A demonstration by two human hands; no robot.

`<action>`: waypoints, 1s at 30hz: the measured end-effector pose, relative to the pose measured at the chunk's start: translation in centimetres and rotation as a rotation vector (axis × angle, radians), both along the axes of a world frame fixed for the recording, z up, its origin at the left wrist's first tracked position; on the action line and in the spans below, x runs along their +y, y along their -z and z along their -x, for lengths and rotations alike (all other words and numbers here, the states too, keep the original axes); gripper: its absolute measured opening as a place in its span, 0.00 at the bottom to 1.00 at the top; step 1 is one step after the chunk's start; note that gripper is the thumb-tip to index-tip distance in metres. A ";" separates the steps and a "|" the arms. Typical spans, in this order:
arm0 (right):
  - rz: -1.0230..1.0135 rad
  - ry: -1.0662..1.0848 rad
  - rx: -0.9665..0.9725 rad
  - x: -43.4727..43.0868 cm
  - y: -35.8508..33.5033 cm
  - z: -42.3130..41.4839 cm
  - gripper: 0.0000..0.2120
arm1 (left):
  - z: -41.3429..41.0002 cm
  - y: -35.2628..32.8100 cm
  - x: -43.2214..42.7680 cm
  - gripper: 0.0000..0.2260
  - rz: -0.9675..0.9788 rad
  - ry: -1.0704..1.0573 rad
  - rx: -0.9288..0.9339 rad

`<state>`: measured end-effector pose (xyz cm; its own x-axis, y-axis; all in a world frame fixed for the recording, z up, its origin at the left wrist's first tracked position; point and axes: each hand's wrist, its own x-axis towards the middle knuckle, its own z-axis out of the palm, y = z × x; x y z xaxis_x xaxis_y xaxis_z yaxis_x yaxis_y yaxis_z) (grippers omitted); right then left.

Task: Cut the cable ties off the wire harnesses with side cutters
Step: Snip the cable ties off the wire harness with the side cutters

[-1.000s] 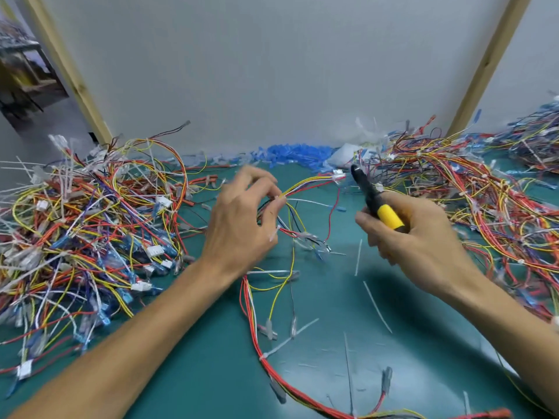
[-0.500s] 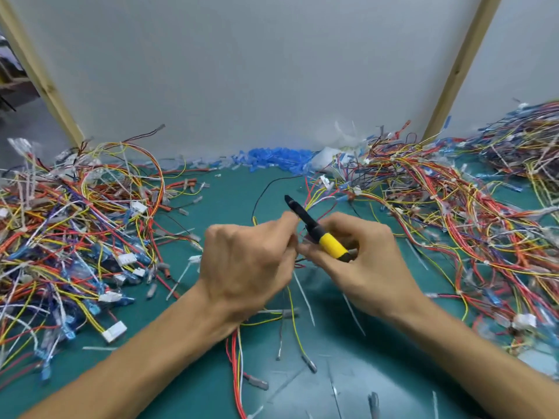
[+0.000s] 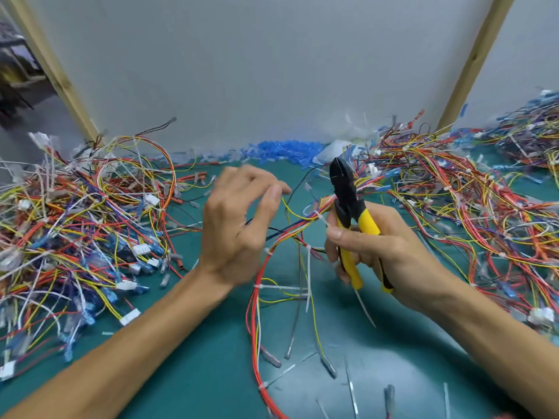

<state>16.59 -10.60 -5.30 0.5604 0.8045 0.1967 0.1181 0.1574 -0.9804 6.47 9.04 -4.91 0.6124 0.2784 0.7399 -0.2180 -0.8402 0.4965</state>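
1. A pale grey panel (image 3: 272, 71) framed by wooden posts closes off the far side of the bench.
2. A green mat (image 3: 211, 358) covers the bench top, from the near edge to the panel.
3. A big tangled heap of wire harnesses (image 3: 84, 222) – red, yellow, white and blue – fills the left side.
4. A second heap (image 3: 469, 207) spreads across the right side to the far corner.
5. One harness (image 3: 256, 322) lies in the middle, looping from the near edge up between the two hands.
6. The left hand (image 3: 236, 228) hovers above the mat just left of that loop, blurred, fingers loosely spread, gripping nothing I can see.
7. The right hand (image 3: 390, 252) is wrapped around the yellow handles of the side cutters (image 3: 367, 220); the black head points up and away, with the harness passing just behind it.
8. A strip of small blue pieces (image 3: 281, 148) lies along the far edge.
9. White cable ties (image 3: 308, 267) are fastened round the central harness, tails sticking out.
10. Loose white tie offcuts (image 3: 352, 397) are scattered on the near mat.
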 end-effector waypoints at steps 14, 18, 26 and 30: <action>0.027 0.024 -0.195 0.3 0.5 -0.2 0.08 | -1.0 0.5 0.3 0.19 0.352 0.514 0.548; 0.054 0.046 -0.280 0.3 0.7 -0.4 0.04 | -0.9 0.7 0.4 0.18 0.429 0.601 0.607; 0.098 0.284 -0.368 0.8 0.4 0.2 0.12 | -0.7 0.7 1.0 0.20 1.013 0.785 0.714; 0.072 0.356 -0.275 0.7 0.3 -0.2 0.09 | -0.4 0.4 2.2 0.11 1.117 0.869 0.685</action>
